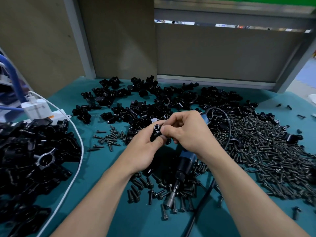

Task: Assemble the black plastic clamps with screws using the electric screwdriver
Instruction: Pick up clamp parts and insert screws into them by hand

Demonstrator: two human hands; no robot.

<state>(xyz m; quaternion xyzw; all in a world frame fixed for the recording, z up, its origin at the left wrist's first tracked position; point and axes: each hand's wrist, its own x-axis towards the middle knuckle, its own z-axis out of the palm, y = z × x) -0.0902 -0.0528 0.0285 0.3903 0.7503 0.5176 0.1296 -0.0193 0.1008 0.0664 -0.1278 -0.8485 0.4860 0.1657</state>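
1. Two bare forearms reach in from the near edge over the teal counter (pixel 95 159), and the hands meet just above its middle.
2. The left hand (pixel 147 147) has its fingers curled under and round a black plastic clamp (pixel 156 132), gripping it with the round hole of one end turned up toward the camera.
3. The right hand (pixel 188 134) is curled too. Its thumb and forefinger pinch the same clamp from the right side, and the other fingers are folded in toward the palm.
4. An electric screwdriver (pixel 185 162), blue and black, runs slantwise beneath the right hand and wrist. Its metal socket tip (pixel 171 200) points to the near side among loose screws (pixel 152 187). I cannot tell whether the right hand also has hold of it or whether it only lies on the counter.
5. The black cable (pixel 201 211) leaves the tool's far end, loops round to the right of the right hand and comes back to the near edge.
6. A broad heap of screws (pixel 259 151) covers the right of the counter, and a small scatter of screws (pixel 109 137) lies left of the hands.
7. Loose clamp parts (pixel 153 103) are spread across the far side.
8. A dense pile of clamps (pixel 34 159) fills the near left.
9. Behind that pile sits a white charger (pixel 37 108), and a white cable (pixel 77 151) curves from it down to the near edge.
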